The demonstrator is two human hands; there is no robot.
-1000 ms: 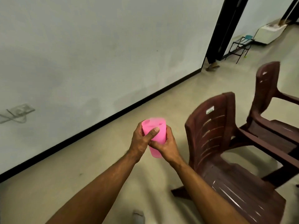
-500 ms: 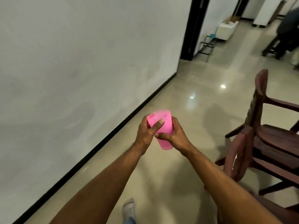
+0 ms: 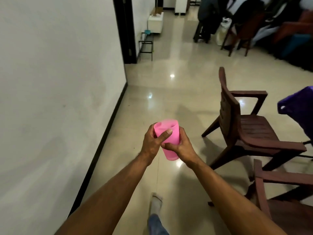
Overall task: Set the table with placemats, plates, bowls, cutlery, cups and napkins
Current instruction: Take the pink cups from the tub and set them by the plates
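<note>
A pink plastic cup (image 3: 170, 133) is held upright in front of me, above the tiled floor. My left hand (image 3: 152, 143) grips its left side, thumb laid across the front. My right hand (image 3: 183, 146) wraps round its right side and lower part. The cup's rim is blurred, so what is inside cannot be told. No table, plates or cutlery are in view.
A white wall (image 3: 50, 99) with a black skirting runs along my left. Two brown plastic armchairs (image 3: 240, 122) (image 3: 279, 192) stand on the right, a purple cloth (image 3: 299, 106) beyond them. A small black rack (image 3: 146, 46), a white box (image 3: 155, 22) and more chairs lie ahead.
The view has swung to the right, from the wall toward the corridor, and moved forward. The cup stays held in both hands in the same way.
</note>
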